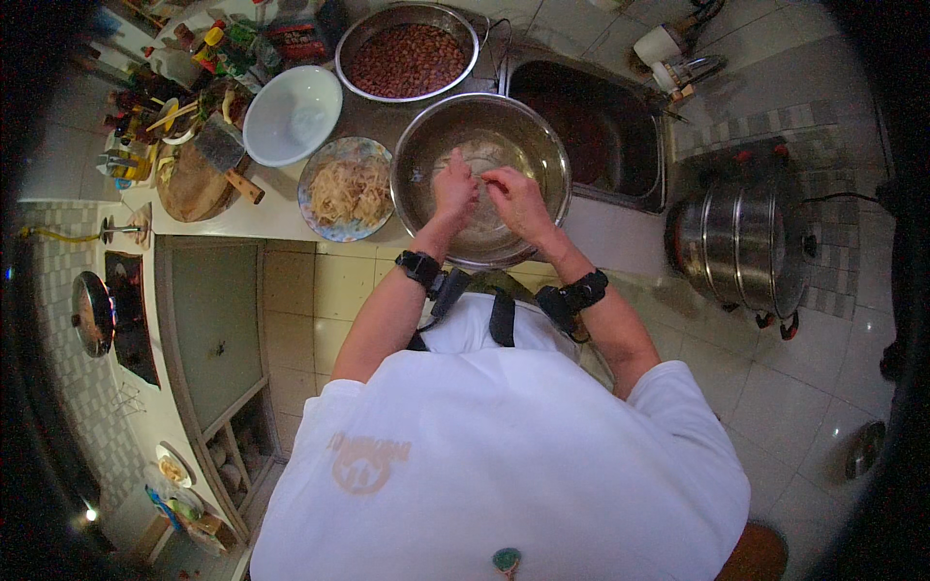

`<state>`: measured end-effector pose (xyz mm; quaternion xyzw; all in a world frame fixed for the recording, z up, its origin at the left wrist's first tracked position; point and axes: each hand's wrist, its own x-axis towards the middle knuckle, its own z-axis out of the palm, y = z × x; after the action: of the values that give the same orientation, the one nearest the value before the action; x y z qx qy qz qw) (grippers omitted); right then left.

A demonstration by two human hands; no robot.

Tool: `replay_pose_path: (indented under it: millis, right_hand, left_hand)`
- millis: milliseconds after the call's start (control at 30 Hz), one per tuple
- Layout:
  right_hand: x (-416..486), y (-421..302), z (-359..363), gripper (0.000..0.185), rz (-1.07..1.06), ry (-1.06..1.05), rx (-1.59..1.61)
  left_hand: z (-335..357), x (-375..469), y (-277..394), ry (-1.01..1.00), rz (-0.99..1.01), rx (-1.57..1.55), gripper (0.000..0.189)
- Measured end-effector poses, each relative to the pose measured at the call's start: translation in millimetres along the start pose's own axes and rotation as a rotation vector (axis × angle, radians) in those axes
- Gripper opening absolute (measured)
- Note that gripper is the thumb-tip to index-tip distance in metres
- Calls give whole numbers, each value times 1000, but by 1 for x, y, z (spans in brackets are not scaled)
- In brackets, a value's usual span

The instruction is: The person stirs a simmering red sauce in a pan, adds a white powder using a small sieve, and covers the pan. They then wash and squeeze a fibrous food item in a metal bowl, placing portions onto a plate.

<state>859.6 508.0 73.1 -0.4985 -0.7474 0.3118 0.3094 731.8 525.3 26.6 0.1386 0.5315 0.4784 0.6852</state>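
Note:
My left hand (456, 190) and my right hand (521, 206) are close together over a wide stainless steel basin (541, 156). The left fingers point toward the basin's far side. My right hand's thumb and fingertips are bent together close to the left hand; whether anything small lies between them is too unclear to tell. Something pale or watery covers the basin's bottom. Just left of the basin, a patterned plate (327, 229) holds a heap of pale shredded food (351, 190).
A steel bowl of reddish-brown beans or nuts (407, 62) stands behind, beside a sink (617, 131). Leftward are a white bowl (290, 120), a cleaver (225, 149) on a round wooden board (190, 190), and several bottles (218, 43). A stacked steel steamer (741, 243) stands right.

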Motion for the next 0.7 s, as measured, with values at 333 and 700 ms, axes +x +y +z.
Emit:
replay_pose_path:
  millis: [333, 700]
  right_hand:
    - [-18, 21, 8, 19, 190, 52, 31]
    - [-21, 58, 4, 27, 157, -232, -210]
  left_hand:
    - [-2, -6, 20, 229, 674, 866, 55]
    - [-144, -10, 86, 494, 1039, 1769, 43]
